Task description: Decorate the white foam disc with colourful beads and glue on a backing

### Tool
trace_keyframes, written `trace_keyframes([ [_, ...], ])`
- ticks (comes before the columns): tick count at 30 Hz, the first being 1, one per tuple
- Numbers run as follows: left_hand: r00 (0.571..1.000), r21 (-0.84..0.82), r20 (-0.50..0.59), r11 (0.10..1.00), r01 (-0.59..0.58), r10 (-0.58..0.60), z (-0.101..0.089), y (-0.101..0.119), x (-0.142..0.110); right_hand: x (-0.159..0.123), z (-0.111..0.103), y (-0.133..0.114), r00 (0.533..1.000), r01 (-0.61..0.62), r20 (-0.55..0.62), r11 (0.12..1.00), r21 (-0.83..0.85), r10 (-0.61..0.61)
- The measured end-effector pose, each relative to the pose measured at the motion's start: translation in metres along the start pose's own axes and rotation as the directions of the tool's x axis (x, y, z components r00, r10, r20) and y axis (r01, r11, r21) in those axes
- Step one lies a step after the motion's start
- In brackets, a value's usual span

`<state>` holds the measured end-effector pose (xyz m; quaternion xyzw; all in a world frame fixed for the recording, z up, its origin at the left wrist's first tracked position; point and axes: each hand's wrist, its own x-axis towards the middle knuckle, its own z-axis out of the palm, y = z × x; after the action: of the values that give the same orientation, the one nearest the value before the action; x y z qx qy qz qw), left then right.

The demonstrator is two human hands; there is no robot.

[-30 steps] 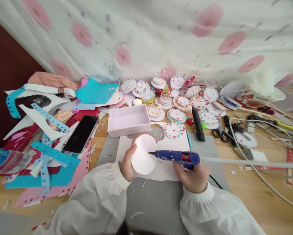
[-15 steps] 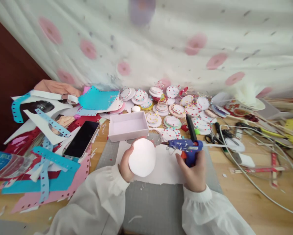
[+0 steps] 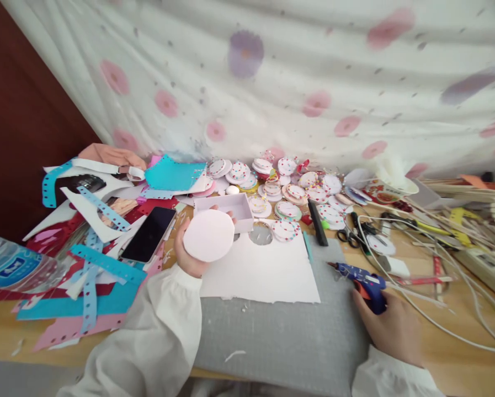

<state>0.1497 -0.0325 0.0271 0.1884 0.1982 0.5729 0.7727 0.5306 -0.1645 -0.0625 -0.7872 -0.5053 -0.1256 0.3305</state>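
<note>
A round white paper disc (image 3: pixel 208 235) is in my left hand (image 3: pixel 188 255), gripped at its left edge and underside, its flat face tilted toward me. To the right, my right hand (image 3: pixel 396 325) is around the handle of a blue glue gun (image 3: pixel 363 282), whose nozzle points left over the mat's right edge. My fingertips on the far side of the handle are hidden. Beneath the disc lies a white paper sheet (image 3: pixel 259 273) with a round hole cut near its top edge. Behind the disc stands an open pale pink box (image 3: pixel 241 212).
A grey cutting mat (image 3: pixel 280 347) covers the middle. Paper offcuts, a phone (image 3: pixel 150 234) and a plastic bottle (image 3: pixel 19 264) crowd the left. Several bead-ringed discs (image 3: pixel 288 209) line the back. A black stick (image 3: pixel 317 222), scissors (image 3: pixel 349 237) and a white cable (image 3: pixel 431 325) lie right.
My right hand has carried the glue gun right and down, away from the disc. My left hand has moved left with the disc. The camera view has shifted.
</note>
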Motion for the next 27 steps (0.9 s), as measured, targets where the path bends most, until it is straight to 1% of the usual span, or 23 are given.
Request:
trace_keyframes([
  [2, 1.0, -0.003, 0.021, 1.0, -0.01, 0.01, -0.007, 0.005, 0.002, -0.002, -0.001, -0.012, 0.997, -0.021, -0.074, 0.968, -0.251, 0.002],
  [3, 0.999, -0.008, 0.031, 1.0, -0.009, 0.009, -0.011, 0.006, 0.003, -0.002, -0.003, -0.023, 0.991, -0.014, -0.13, 0.945, -0.327, -0.03],
  [4, 0.999, -0.015, 0.043, 1.0, 0.003, -0.003, -0.014, 0.007, 0.004, -0.001, -0.004, -0.036, 0.983, 0.014, -0.17, 0.941, -0.339, -0.076],
  [5, 0.998, -0.023, 0.059, 1.0, 0.021, -0.02, -0.018, 0.007, 0.004, 0.0, -0.006, -0.052, 0.974, 0.066, -0.188, 0.949, -0.308, -0.129],
  [6, 0.996, -0.032, 0.079, 0.999, 0.042, -0.039, -0.021, 0.008, 0.005, 0.002, -0.005, -0.071, 0.969, 0.15, -0.163, 0.964, -0.217, -0.188],
  [7, 0.993, -0.04, 0.102, 0.997, 0.061, -0.057, -0.024, 0.008, 0.005, 0.003, -0.003, -0.092, 0.957, 0.27, -0.099, 0.962, -0.05, -0.273],
  [8, 0.99, -0.047, 0.123, 0.996, 0.074, -0.067, -0.026, 0.007, 0.005, 0.004, 0.001, -0.114, 0.936, 0.351, -0.01, 0.929, 0.119, -0.352],
  [9, 0.987, -0.054, 0.142, 0.995, 0.081, -0.073, -0.028, 0.007, 0.005, 0.004, 0.008, -0.137, 0.9, 0.386, 0.097, 0.881, 0.272, -0.424],
  [10, 0.985, -0.058, 0.155, 0.995, 0.082, -0.072, -0.029, 0.007, 0.005, 0.003, 0.018, -0.159, 0.856, 0.388, 0.172, 0.825, 0.412, -0.488],
  [11, 0.984, -0.06, 0.162, 0.995, 0.078, -0.068, -0.03, 0.007, 0.005, 0.002, 0.03, -0.181, 0.807, 0.371, 0.231, 0.771, 0.517, -0.543],
  [13, 0.986, -0.06, 0.162, 0.996, 0.059, -0.048, -0.031, 0.006, 0.005, 0.0, 0.058, -0.217, 0.713, 0.347, 0.296, 0.687, 0.638, -0.635],
  [14, 0.987, -0.059, 0.154, 0.997, 0.045, -0.036, -0.031, 0.005, 0.004, -0.001, 0.073, -0.232, 0.681, 0.339, 0.306, 0.657, 0.674, -0.665],
  [16, 0.991, -0.059, 0.134, 0.998, 0.019, -0.011, -0.031, 0.005, 0.004, -0.001, 0.097, -0.251, 0.655, 0.341, 0.298, 0.624, 0.703, -0.694],
  [18, 0.993, -0.06, 0.116, 0.998, 0.015, -0.008, -0.031, 0.005, 0.005, 0.0, 0.111, -0.257, 0.653, 0.336, 0.288, 0.608, 0.719, -0.701],
  [20, 0.994, -0.062, 0.11, 0.998, 0.028, -0.021, -0.031, 0.006, 0.005, 0.003, 0.112, -0.251, 0.669, 0.317, 0.279, 0.604, 0.731, -0.689],
  [22, 0.993, -0.063, 0.111, 0.997, 0.045, -0.038, -0.031, 0.007, 0.006, 0.006, 0.102, -0.234, 0.703, 0.291, 0.27, 0.613, 0.734, -0.658],
  [24, 0.992, -0.063, 0.113, 0.996, 0.056, -0.048, -0.031, 0.008, 0.006, 0.01, 0.086, -0.211, 0.749, 0.234, 0.274, 0.628, 0.742, -0.603],
  [25, 0.992, -0.064, 0.112, 0.996, 0.057, -0.049, -0.03, 0.008, 0.006, 0.012, 0.078, -0.2, 0.776, 0.169, 0.291, 0.628, 0.759, -0.56],
  [26, 0.993, -0.064, 0.108, 0.996, 0.055, -0.048, -0.029, 0.008, 0.006, 0.014, 0.07, -0.189, 0.801, 0.051, 0.332, 0.609, 0.791, -0.498],
  [27, 0.994, -0.064, 0.103, 0.996, 0.055, -0.048, -0.028, 0.007, 0.005, 0.016, 0.062, -0.181, 0.814, -0.085, 0.387, 0.57, 0.817, -0.432],
])
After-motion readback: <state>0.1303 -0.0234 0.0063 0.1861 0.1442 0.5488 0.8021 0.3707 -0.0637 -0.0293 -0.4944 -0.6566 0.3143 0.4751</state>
